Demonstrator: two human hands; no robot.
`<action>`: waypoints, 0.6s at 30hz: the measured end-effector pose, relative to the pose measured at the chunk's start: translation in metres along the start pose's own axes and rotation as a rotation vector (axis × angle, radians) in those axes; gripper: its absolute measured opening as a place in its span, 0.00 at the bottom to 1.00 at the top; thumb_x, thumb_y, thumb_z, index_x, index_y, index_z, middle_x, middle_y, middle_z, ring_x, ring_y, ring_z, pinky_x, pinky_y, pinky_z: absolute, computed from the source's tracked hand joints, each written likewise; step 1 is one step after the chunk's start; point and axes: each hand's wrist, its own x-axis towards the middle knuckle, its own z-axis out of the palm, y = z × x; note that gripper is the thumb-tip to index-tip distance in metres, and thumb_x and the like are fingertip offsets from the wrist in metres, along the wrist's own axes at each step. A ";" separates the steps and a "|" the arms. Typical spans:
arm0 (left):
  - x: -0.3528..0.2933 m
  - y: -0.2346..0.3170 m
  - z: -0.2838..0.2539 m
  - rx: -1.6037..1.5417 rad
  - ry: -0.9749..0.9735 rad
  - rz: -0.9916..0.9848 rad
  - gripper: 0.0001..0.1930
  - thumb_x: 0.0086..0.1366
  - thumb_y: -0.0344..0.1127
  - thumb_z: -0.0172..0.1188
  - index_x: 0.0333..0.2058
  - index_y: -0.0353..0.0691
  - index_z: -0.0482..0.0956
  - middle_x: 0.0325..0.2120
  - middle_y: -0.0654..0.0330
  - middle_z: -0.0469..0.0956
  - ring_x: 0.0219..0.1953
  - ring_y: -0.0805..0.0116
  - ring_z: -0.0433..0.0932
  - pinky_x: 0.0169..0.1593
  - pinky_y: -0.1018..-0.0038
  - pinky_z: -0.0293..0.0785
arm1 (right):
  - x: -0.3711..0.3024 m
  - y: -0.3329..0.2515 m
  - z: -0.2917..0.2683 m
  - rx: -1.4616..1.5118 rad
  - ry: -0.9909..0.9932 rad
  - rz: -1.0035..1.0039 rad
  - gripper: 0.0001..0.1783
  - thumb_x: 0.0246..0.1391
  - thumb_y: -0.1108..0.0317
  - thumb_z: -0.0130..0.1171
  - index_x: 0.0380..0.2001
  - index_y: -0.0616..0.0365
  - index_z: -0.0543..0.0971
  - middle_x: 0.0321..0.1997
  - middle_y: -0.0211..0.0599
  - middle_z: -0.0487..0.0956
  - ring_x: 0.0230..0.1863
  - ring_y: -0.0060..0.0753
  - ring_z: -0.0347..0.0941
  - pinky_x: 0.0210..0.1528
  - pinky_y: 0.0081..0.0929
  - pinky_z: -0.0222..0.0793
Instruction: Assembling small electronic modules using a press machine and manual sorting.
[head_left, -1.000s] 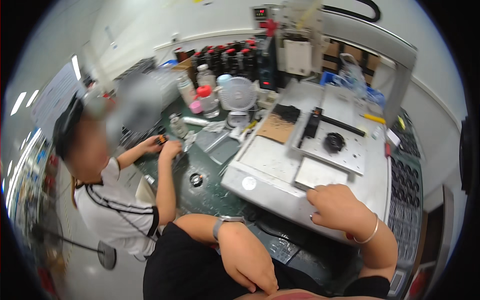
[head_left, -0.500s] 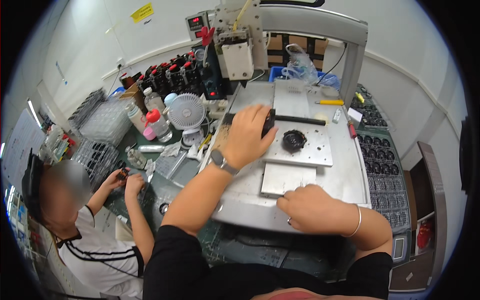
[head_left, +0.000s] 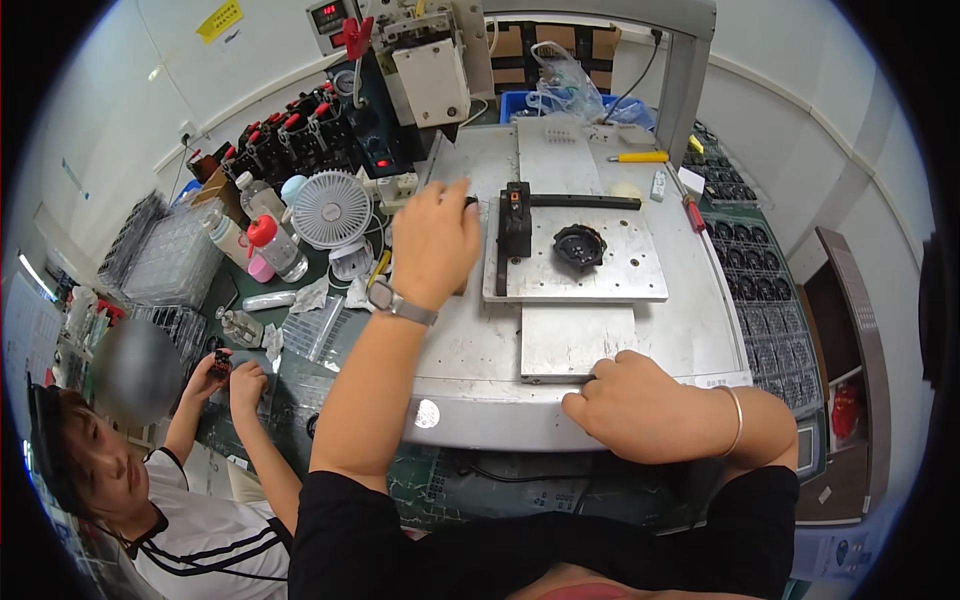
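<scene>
My left hand (head_left: 437, 245), with a watch at its wrist, is left of the metal fixture plate (head_left: 620, 275). Its fingers are curled, and a small dark bit shows by the fingertips; what they hold is mostly hidden. A round black part (head_left: 579, 248) with a notched rim lies on the fixture plate. Along the plate's left edge stands a black block (head_left: 515, 220), joined by a black bar (head_left: 585, 202) across the back. My right hand (head_left: 640, 400) is closed at the front edge of the lower metal slide (head_left: 575, 335); its fingertips are hidden.
A machine with a white head (head_left: 432, 82) stands behind. A yellow-handled knife (head_left: 638, 157) and a red screwdriver (head_left: 694, 214) lie at right, beside trays of black parts (head_left: 755, 270). Left are a fan (head_left: 332, 210), bottles (head_left: 276, 245) and a co-worker's hands (head_left: 235, 380) with a small part.
My left hand has moved left, off the black block, which now shows fully. My right hand stays at the slide's front edge. The view has shifted a little.
</scene>
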 end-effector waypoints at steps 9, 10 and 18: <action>-0.004 -0.003 -0.020 0.216 -0.693 -0.457 0.46 0.47 0.58 0.64 0.57 0.30 0.64 0.52 0.29 0.64 0.47 0.35 0.74 0.49 0.60 0.75 | 0.000 -0.001 0.003 0.036 0.034 -0.021 0.06 0.43 0.72 0.56 0.26 0.61 0.72 0.20 0.37 0.76 0.29 0.40 0.73 0.31 0.35 0.65; -0.005 -0.005 -0.019 0.194 -0.716 -0.461 0.46 0.46 0.56 0.66 0.57 0.28 0.63 0.53 0.28 0.61 0.48 0.35 0.74 0.50 0.60 0.74 | 0.000 -0.001 0.004 0.059 0.075 -0.042 0.07 0.40 0.75 0.56 0.26 0.63 0.72 0.19 0.39 0.76 0.28 0.41 0.72 0.29 0.34 0.65; -0.004 -0.021 -0.005 -0.082 -0.305 -0.500 0.43 0.44 0.49 0.68 0.55 0.28 0.65 0.55 0.34 0.53 0.56 0.38 0.62 0.59 0.65 0.65 | 0.001 -0.002 0.001 0.011 0.029 -0.013 0.07 0.46 0.68 0.58 0.25 0.58 0.71 0.20 0.34 0.76 0.30 0.38 0.73 0.32 0.35 0.66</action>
